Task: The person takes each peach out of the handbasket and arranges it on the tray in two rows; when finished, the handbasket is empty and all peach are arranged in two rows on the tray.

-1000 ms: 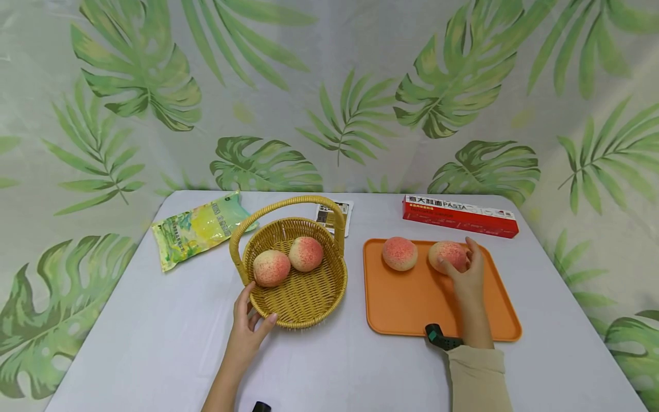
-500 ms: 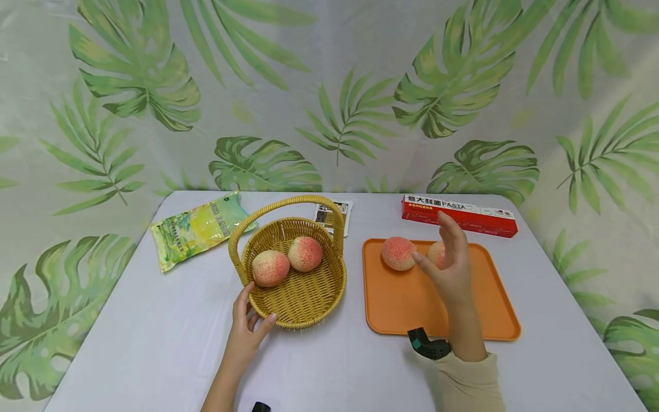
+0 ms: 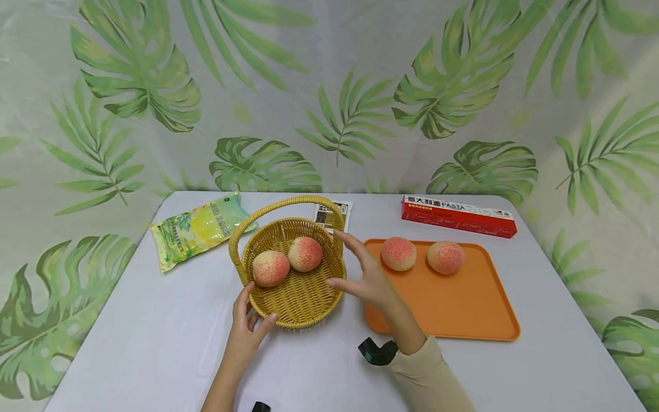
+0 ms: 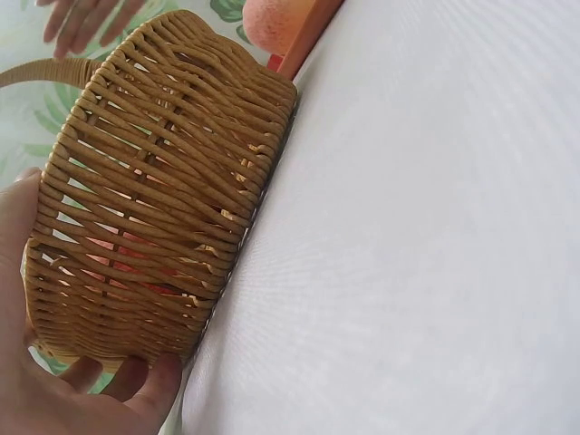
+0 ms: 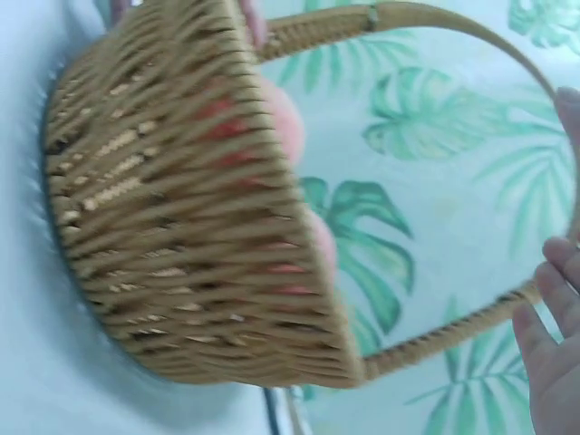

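A round yellow wicker basket [image 3: 301, 300] with an arched handle stands on the table, holding two peaches, one at left [image 3: 270, 268] and one at right [image 3: 305, 254]. My left hand [image 3: 247, 332] grips its front-left side, thumb at the rim and fingertips curled against the wicker wall [image 4: 154, 199] in the left wrist view. At the basket's right side, my right hand [image 3: 373, 280] has thumb and fingers spread wide, with nothing between them. The right wrist view shows that hand's fingers [image 5: 535, 344] near the handle. Two more peaches [image 3: 399, 253] lie on an orange tray [image 3: 443, 312].
Behind the tray lies a red pasta box [image 3: 458, 217]. A green and yellow plastic bag [image 3: 201, 229] is at the back left. Partly hidden behind the basket handle is a small white packet [image 3: 347, 209]. A leaf-print cloth [image 3: 340, 114] hangs behind the table.
My right hand has let go of the right peach on the tray and moved left to the basket's right side. That peach stays on the tray. My left hand has kept its place.
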A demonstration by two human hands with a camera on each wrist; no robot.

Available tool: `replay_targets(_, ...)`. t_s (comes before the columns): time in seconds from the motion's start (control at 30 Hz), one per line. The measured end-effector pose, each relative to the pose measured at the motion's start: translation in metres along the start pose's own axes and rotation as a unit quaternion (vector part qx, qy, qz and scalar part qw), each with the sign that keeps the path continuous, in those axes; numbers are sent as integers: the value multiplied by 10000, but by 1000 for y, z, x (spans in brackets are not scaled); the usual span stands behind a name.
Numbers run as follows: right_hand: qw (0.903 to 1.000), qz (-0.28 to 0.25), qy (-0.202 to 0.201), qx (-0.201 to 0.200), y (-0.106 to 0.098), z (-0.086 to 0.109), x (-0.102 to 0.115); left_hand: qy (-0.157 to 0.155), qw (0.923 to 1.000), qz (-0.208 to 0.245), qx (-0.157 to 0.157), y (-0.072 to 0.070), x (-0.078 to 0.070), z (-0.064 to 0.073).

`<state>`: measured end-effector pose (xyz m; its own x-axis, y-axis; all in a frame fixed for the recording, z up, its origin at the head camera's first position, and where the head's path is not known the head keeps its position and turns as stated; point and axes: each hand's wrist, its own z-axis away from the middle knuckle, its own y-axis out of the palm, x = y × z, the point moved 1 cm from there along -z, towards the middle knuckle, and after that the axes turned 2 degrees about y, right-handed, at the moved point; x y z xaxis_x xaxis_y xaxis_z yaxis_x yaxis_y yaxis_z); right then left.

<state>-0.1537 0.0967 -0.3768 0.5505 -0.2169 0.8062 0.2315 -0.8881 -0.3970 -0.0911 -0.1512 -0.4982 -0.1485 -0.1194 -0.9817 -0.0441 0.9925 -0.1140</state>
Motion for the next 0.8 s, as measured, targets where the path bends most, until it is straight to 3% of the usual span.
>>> replay_targets(0.23,9978,119,462,466,22,-8,-15,9,10000,-2,17,0,0,-1)
replay_targets(0.53,9940,153,755,774,32,-12,-27,87,9999,-2,60,0,-2,-1)
replay_targets(0.8,9916,400,933,805,40,-19,-66,11,10000,-11,36,0,0,0)
